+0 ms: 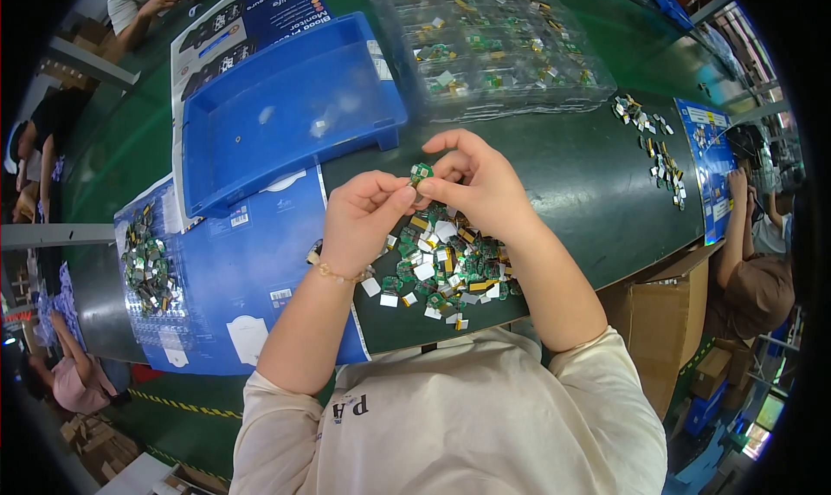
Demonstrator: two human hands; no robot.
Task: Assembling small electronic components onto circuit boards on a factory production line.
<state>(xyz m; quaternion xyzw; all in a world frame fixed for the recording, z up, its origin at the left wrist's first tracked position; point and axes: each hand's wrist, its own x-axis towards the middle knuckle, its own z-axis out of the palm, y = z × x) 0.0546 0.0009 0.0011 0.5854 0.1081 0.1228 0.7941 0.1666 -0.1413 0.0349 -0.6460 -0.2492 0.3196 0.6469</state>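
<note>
Between my two hands I hold a small green circuit board up above the table. My left hand pinches its lower left side with thumb and forefinger. Thumb and fingers of my right hand grip it from the other side, with the forefinger raised and curled over. Right below my hands lies a loose pile of small circuit boards, green with white, silver and yellow-brown pieces. A few stray ones lie at the pile's left edge, near my left wrist.
A blue plastic bin stands beyond my left hand on blue printed sheets. Stacked clear trays of boards stand at the back. More boards lie at left and right. A cardboard box adjoins the table's right front. Other people work around.
</note>
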